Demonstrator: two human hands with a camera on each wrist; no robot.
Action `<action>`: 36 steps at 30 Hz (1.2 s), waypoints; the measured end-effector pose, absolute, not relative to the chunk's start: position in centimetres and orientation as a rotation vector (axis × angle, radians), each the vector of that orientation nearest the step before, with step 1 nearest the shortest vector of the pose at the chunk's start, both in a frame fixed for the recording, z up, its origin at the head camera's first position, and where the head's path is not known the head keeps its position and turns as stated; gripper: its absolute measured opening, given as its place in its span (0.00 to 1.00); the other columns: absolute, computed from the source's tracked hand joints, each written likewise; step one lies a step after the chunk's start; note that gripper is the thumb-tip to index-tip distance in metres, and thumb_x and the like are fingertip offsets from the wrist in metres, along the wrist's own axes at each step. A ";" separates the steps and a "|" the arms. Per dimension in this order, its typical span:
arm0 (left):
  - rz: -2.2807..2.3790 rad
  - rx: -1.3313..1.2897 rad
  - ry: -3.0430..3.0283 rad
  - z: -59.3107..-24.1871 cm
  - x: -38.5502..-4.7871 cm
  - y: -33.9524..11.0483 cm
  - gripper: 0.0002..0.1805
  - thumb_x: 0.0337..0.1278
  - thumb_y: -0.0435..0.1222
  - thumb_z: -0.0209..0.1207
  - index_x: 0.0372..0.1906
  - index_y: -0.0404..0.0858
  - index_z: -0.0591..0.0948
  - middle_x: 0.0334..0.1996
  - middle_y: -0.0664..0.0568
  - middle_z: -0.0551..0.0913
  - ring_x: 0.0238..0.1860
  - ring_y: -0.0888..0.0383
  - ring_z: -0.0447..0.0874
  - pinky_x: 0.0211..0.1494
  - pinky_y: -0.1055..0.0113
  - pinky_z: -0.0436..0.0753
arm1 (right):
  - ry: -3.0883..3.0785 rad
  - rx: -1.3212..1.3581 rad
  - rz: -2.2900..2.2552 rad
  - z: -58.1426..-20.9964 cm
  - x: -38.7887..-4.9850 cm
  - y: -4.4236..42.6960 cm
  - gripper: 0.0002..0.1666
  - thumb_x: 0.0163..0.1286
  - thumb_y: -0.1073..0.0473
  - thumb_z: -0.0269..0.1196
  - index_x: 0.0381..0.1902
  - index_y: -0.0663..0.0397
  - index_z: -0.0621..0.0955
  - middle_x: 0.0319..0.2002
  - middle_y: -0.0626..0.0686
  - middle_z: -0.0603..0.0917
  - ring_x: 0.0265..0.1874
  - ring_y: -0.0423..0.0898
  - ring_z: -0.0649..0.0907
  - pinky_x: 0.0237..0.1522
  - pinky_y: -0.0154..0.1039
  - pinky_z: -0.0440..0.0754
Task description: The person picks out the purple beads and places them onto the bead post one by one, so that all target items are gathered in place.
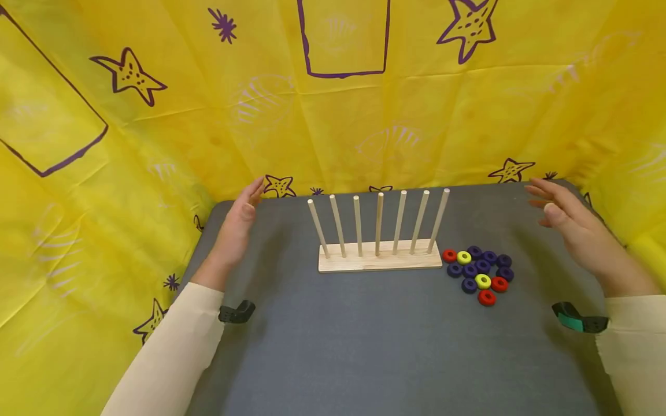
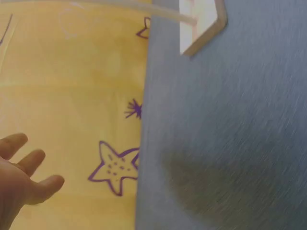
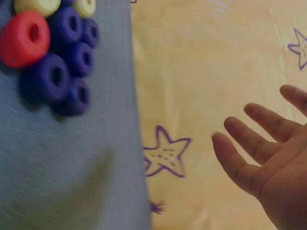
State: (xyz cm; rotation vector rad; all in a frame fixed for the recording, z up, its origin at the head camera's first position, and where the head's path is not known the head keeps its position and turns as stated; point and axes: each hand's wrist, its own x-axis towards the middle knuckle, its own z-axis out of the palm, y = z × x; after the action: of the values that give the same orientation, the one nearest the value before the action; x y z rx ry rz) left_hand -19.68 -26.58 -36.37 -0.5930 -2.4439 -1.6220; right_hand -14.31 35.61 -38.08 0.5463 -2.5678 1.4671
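Note:
A wooden peg rack (image 1: 380, 263) with a row of several upright pegs stands on the grey table, its pegs bare. Right of it lies a loose cluster of rings: purple ones (image 1: 483, 266), yellow ones (image 1: 483, 281) and red ones (image 1: 499, 284). My left hand (image 1: 239, 225) hovers to the left of the rack, fingers extended and holding nothing. On the far side of the rings, my right hand (image 1: 577, 231) is raised above the table with its fingers spread, also without anything in it. The right wrist view shows several purple rings (image 3: 53, 79) close up.
A yellow cloth (image 1: 333, 127) printed with purple starfish and fish bones hangs behind and beside the grey table (image 1: 354, 341). Dark straps (image 1: 237, 312) sit at both wrists.

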 end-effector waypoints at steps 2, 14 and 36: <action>-1.740 -0.579 -2.376 -37.1 -19.5 -26.3 0.64 0.62 0.82 0.47 0.87 0.39 0.60 0.81 0.39 0.66 0.81 0.34 0.58 0.76 0.24 0.50 | -2.522 0.582 1.537 -38.8 -14.0 35.4 0.31 0.94 0.58 0.38 0.89 0.46 0.58 0.78 0.47 0.67 0.70 0.41 0.71 0.58 0.24 0.71; -2.188 -0.484 -2.107 -42.0 -17.9 -21.9 0.50 0.79 0.72 0.42 0.86 0.38 0.62 0.77 0.30 0.69 0.72 0.30 0.71 0.71 0.31 0.65 | -2.363 0.430 1.880 -44.1 -13.0 34.6 0.30 0.94 0.48 0.37 0.85 0.47 0.66 0.73 0.46 0.76 0.65 0.42 0.77 0.58 0.28 0.75; -2.398 -0.436 -1.948 -49.3 -16.4 -16.3 0.42 0.90 0.59 0.40 0.76 0.22 0.70 0.64 0.28 0.81 0.69 0.38 0.76 0.74 0.53 0.71 | -2.550 0.208 1.568 -49.5 -12.2 34.8 0.22 0.85 0.67 0.61 0.72 0.63 0.77 0.54 0.37 0.87 0.50 0.31 0.81 0.49 0.20 0.74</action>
State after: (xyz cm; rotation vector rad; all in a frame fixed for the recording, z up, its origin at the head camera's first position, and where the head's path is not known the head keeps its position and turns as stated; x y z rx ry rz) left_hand -16.44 -16.33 -49.26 -0.4358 -1.9476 -2.3983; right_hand -12.21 34.84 -49.53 0.2079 -2.5504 1.5682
